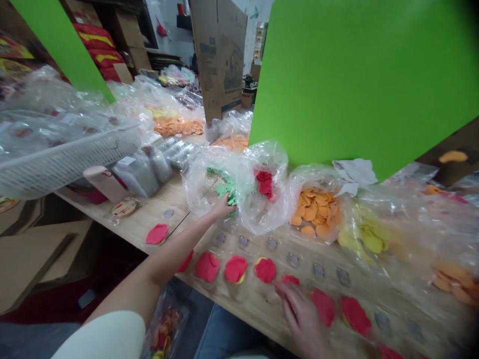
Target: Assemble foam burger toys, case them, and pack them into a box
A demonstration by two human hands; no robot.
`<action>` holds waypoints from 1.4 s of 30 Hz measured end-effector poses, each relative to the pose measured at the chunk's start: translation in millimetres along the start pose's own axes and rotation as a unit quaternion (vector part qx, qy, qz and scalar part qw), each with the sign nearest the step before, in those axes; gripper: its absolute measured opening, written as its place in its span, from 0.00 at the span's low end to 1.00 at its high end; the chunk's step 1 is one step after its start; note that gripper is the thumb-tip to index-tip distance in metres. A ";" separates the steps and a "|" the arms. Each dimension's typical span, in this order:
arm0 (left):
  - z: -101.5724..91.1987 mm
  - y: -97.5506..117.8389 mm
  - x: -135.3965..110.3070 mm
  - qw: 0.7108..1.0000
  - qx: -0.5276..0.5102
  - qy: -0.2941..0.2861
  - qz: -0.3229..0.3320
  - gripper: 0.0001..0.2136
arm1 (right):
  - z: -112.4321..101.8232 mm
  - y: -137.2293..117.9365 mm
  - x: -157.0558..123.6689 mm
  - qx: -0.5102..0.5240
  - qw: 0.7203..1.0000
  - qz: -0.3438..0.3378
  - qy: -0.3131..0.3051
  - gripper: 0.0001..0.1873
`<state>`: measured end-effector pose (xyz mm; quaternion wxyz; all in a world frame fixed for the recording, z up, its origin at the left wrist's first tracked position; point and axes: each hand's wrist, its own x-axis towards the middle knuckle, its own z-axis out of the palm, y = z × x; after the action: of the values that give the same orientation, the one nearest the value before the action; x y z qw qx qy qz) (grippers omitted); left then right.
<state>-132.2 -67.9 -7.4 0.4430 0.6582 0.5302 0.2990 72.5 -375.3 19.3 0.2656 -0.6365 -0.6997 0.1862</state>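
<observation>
My left hand (222, 207) reaches into the mouth of a clear plastic bag (198, 184), its fingers at green leaf-shaped pieces (226, 189). My right hand (303, 319) lies low on the wooden table top (258, 304), fingertips on a small red piece (290, 280). Other red petal-like pieces (207, 267) stand in a row along the board, some with yellow showing beneath. Grey round spots (243, 242) line the wood behind them. Bags hold red pieces (265, 182), orange discs (312, 212) and yellow discs (368, 239).
A large green board (359, 85) rises behind the bags, and a cardboard sheet (219, 55) stands further back. To the left lie a white plastic basket (63, 159), a pink bottle (105, 183) and more bagged goods. Flattened cardboard sits on the floor left of the table.
</observation>
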 end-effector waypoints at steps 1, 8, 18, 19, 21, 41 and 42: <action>-0.2 -0.2 0.5 0.999 -0.029 0.001 -0.019 0.16 | -1.0 -2.1 -1.1 0.004 1.000 0.002 -0.003 0.18; -51.3 16.5 2.1 0.956 -0.263 0.002 -0.133 0.15 | -2.2 3.0 -7.6 0.051 0.999 0.000 0.000 0.17; -67.0 52.0 -154.1 0.889 -0.377 -0.167 -0.199 0.16 | 4.7 -70.4 133.8 0.396 0.910 0.122 -0.024 0.21; -63.7 53.3 -169.8 0.885 -0.377 -0.179 -0.208 0.18 | 10.4 -82.0 147.0 0.411 0.900 0.112 -0.090 0.21; -60.9 52.4 -196.0 0.885 -0.374 -0.184 -0.209 0.22 | 24.7 -101.5 160.5 0.408 0.893 0.065 -0.176 0.18; -169.7 -69.8 -290.1 0.922 -0.315 0.120 -0.189 0.35 | 221.1 -204.5 260.6 0.127 0.955 -0.141 -0.229 0.09; -175.9 -68.4 -282.9 0.942 -0.269 0.101 -0.174 0.36 | 224.5 -204.8 262.1 0.114 0.956 -0.152 -0.223 0.09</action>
<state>-386.9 -290.4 28.0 0.5926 0.3780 0.5786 0.4138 -239.1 -123.1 -0.1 0.1983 -0.4304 -0.8040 0.3593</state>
